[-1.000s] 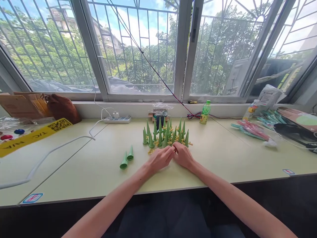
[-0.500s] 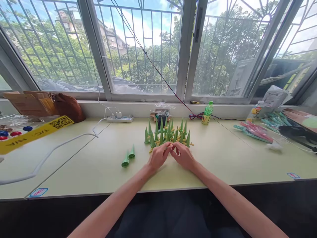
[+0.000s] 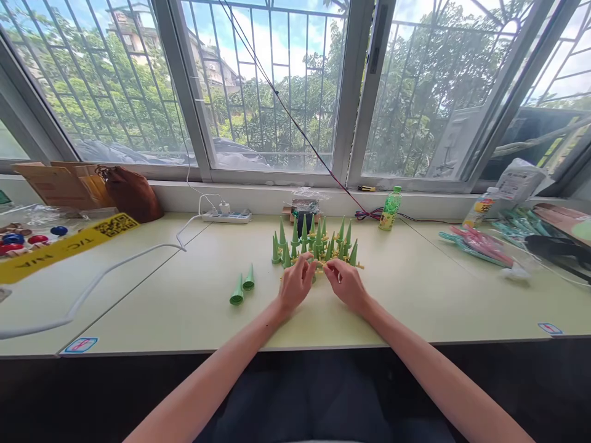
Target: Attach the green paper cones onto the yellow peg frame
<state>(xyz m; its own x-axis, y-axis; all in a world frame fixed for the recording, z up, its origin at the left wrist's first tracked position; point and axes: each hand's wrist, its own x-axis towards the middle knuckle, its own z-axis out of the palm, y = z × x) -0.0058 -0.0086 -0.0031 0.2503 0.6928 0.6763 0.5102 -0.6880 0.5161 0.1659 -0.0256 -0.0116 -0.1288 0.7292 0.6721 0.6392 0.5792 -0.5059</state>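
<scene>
My left hand (image 3: pixel 295 282) and my right hand (image 3: pixel 347 283) are close together over the table, fingers pinched. Between their fingertips is a small yellow piece (image 3: pixel 321 263), largely covered by the fingers; its exact shape is hard to make out. Just beyond the hands, many pointed green cones (image 3: pixel 353 253) stand upright in a cluster, with small yellow parts (image 3: pixel 360 266) among them. To the left of my left hand, two loose green cones (image 3: pixel 237 293) lie with their hollow ends toward me.
Behind the cluster is a small open box (image 3: pixel 300 209). A green-capped bottle (image 3: pixel 390 209) stands at the back right, near plastic-wrapped items (image 3: pixel 480 246). On the left are a power strip (image 3: pixel 228 217), a white cable (image 3: pixel 124 261), a brown pouch (image 3: pixel 132 194) and a yellow tag (image 3: pixel 69 246).
My hands have drawn slightly apart, so the yellow piece shows between the fingertips. The view has shifted a little.
</scene>
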